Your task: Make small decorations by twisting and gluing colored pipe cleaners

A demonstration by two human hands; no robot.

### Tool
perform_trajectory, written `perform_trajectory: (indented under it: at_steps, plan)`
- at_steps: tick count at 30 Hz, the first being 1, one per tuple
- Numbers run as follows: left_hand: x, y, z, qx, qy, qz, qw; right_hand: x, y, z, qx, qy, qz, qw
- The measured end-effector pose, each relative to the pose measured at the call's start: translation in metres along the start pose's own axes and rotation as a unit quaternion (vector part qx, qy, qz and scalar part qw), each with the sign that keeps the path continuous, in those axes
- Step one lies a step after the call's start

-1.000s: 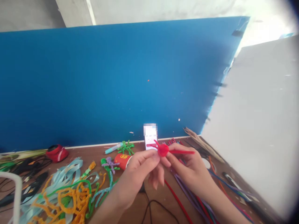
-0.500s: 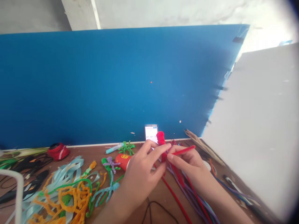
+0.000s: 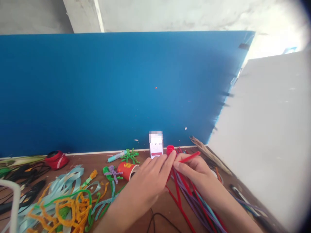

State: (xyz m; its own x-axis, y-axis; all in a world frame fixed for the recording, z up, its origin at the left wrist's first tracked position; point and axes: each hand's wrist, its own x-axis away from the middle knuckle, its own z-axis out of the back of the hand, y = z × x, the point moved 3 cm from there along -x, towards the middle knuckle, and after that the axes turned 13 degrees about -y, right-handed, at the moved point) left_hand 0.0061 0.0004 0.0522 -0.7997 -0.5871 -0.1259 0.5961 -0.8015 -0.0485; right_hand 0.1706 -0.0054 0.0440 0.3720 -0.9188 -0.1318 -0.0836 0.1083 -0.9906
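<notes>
A coiled red pipe cleaner figure (image 3: 170,148) pokes up above my fingers, with long red strands trailing down toward me. My left hand (image 3: 152,174) is closed around its body, and most of the coil is hidden behind the fingers. My right hand (image 3: 191,166) pinches a red pipe cleaner (image 3: 190,157) between thumb and forefinger, its free end pointing up and right. Both hands meet at the coil. Beneath the right hand lies a bundle of purple pipe cleaners (image 3: 187,194) mixed with red and teal ones.
A lit phone (image 3: 156,147) leans against the blue partition (image 3: 121,90). Left of my hands are a red paper cup (image 3: 126,171) on its side, a green pipe cleaner spider (image 3: 130,156), orange pipe cleaners (image 3: 73,210) and pale blue ribbon (image 3: 58,181). A pen (image 3: 239,192) lies at right.
My left hand has turned and closed further over the red coil, which now sits lower and shows less. The phone screen is more exposed. The right hand keeps its pinch.
</notes>
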Motion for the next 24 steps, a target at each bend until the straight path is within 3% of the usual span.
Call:
perform_trajectory:
  at_steps: [4, 8, 12, 16, 18, 20, 22, 24]
  plan:
    - [0.003, -0.001, 0.006, -0.018, -0.008, -0.010, 1.000, 0.003, -0.007, 0.001, -0.012, -0.009, -0.006, 1.000]
    - [0.002, 0.001, 0.014, 0.006, 0.039, -0.009, 0.999, 0.012, -0.014, 0.000, -0.042, -0.028, -0.001, 0.999]
    - [0.004, 0.007, 0.023, 0.103, 0.138, -0.036, 0.984, 0.018, -0.019, -0.006, -0.052, -0.064, -0.007, 0.997]
    - [0.006, 0.008, 0.025, 0.249, 0.131, 0.007, 0.960, 0.014, -0.017, -0.013, -0.043, -0.103, 0.014, 0.994]
    - [0.006, 0.007, 0.022, 0.350, 0.111, 0.065, 0.928, 0.012, -0.016, -0.015, -0.029, -0.109, 0.026, 0.993]
    - [0.004, 0.008, 0.016, 0.468, 0.075, 0.105, 0.874, 0.012, -0.016, -0.016, 0.012, -0.108, 0.046, 0.993]
    - [0.003, 0.010, 0.009, 0.588, 0.034, 0.126, 0.799, 0.014, -0.020, -0.016, 0.106, -0.100, 0.081, 0.986]
    - [0.002, 0.012, 0.002, 0.698, -0.001, 0.133, 0.704, 0.018, -0.027, -0.017, 0.242, -0.092, 0.134, 0.957]
